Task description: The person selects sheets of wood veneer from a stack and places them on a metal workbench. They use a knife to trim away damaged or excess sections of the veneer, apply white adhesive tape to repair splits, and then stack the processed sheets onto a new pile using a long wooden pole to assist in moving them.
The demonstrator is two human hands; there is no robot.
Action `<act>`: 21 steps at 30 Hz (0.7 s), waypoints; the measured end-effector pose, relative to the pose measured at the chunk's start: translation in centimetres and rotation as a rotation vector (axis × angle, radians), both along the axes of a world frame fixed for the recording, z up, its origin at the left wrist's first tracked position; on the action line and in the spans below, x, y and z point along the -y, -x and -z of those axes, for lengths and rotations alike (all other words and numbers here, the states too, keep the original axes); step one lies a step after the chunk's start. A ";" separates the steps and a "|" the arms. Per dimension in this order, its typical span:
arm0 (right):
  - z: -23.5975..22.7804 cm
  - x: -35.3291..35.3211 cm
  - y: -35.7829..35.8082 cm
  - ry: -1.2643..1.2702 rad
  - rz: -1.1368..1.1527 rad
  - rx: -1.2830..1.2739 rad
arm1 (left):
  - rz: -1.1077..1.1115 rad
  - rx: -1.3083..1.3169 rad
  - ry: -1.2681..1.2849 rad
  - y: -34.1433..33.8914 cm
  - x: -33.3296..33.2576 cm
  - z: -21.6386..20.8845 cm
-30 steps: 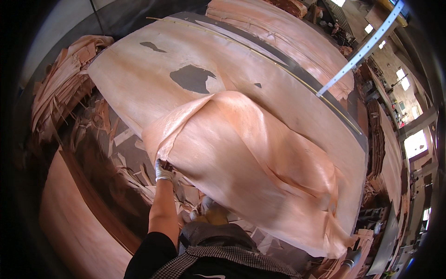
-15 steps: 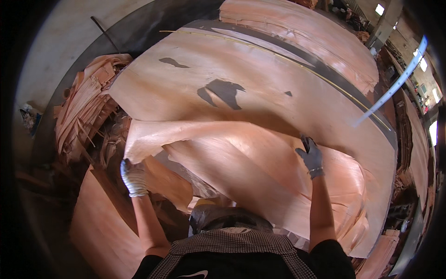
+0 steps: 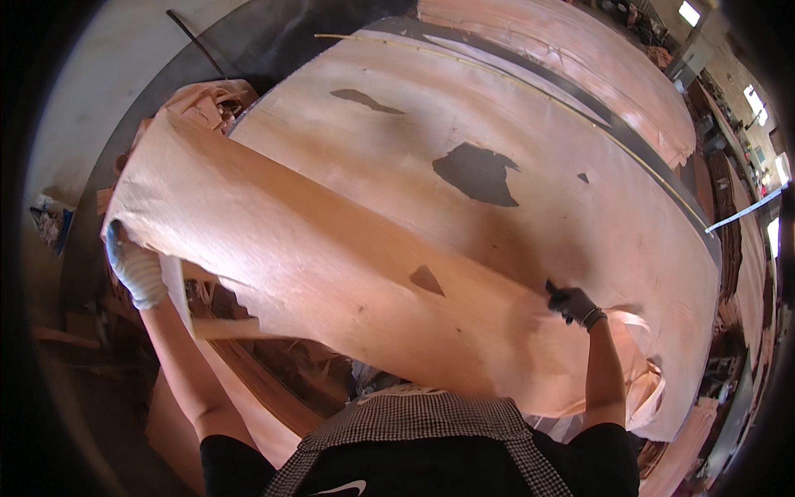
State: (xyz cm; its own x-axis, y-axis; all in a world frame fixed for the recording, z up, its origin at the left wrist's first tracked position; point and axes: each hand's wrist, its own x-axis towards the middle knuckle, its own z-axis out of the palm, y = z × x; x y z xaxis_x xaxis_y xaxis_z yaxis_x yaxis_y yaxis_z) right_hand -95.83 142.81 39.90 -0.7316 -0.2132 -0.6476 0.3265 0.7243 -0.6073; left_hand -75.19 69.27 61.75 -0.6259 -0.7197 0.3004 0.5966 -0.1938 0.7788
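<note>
A large, thin wood veneer sheet (image 3: pixel 273 224) slopes across in front of me, its left end raised and its right end crumpled. My left hand (image 3: pixel 137 269), in a pale striped knit glove with bluish fingertips, is closed on the raised left edge. My right hand (image 3: pixel 575 305), in a dark grey glove, is curled near the sheet's right part; what its fingers hold, if anything, cannot be made out. Beneath lies another veneer sheet (image 3: pixel 563 174) with ragged holes showing a dark surface. A long yellow measuring strip (image 3: pixel 530 85) lies along its far side.
A thick veneer stack (image 3: pixel 563 50) stands at the back. Crumpled veneer scraps (image 3: pixel 207 103) are heaped at the left, and a wooden frame edge (image 3: pixel 228 329) shows below my left hand. At the far right, a pale blue strip (image 3: pixel 745 209) sticks out beside more stacks.
My left hand has moved left and away from me, pulling the folded veneer out into a broader, flatter sheet. My right hand has shifted slightly right and nearer, its fingers now curled.
</note>
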 end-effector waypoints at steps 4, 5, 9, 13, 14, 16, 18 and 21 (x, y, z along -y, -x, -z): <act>-3.1 2.5 1.7 0.001 0.256 -0.361 | 0.109 -0.145 -0.243 3.9 9.2 0.4; -4.5 5.1 2.5 0.048 0.315 -0.428 | 0.489 -0.312 -0.516 2.3 15.9 0.0; -6.4 7.2 7.1 -0.064 0.382 -0.679 | 1.029 -0.551 -0.859 10.3 23.5 4.0; -5.8 10.6 13.6 -0.139 0.339 -0.926 | 0.535 -0.168 -0.451 19.3 19.8 2.8; -5.8 12.5 14.9 -0.137 0.342 -0.938 | 0.109 0.111 -0.278 21.6 16.5 1.7; -4.8 16.2 18.5 -0.140 0.273 -0.979 | 0.015 0.175 -0.206 21.9 21.2 0.2; -2.3 17.9 20.9 -0.240 0.188 -0.963 | -0.060 0.237 -0.069 23.3 25.1 0.6; -0.7 21.4 24.2 -0.349 0.147 -0.871 | -0.182 0.303 0.438 28.3 27.2 -2.1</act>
